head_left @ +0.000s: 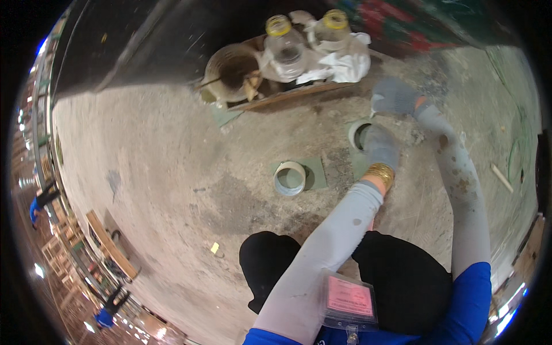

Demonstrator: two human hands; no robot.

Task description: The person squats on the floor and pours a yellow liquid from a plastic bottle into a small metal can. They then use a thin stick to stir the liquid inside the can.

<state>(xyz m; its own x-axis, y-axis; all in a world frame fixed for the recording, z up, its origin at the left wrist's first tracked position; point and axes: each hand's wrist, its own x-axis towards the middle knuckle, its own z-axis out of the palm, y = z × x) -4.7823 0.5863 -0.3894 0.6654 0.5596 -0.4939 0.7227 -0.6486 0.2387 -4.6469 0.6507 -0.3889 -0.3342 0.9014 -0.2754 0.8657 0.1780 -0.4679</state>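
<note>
1. A person in grey gloves and pale sleeves works low over a concrete floor (pixel 167 167), the left hand (pixel 381 146) covering the near side of a pale ring (pixel 352 133). That ring stands at 2 o'clock from a second ring (pixel 279 185), mid-floor.
2. The left palm lies over the rim, perhaps to steady it; its fingers are hidden, so whether it grasps the ring cannot be told.
3. The right hand (pixel 394 95), farther out at 2 o'clock, reaches in just beyond the left; blur leaves its grip, and anything in it, impossible to tell.
4. Two rings are counted, each with a green sheet (pixel 318 178) beneath or beside it, probably to keep the rims off the gritty concrete. A third green piece (pixel 226 117) lies at 11 o'clock, at the tray's edge.
5. At 12 o'clock, one shallow tray (pixel 299 96) gathers one tub (pixel 215 75), two clear bottles (pixel 286 53) with yellow rims and crumpled white cloth (pixel 351 63), seemingly grouped to stay within reach.
6. One stick (pixel 502 178) lies at 3 o'clock; one yellow scrap (pixel 214 248), between 7 and 8.
</note>
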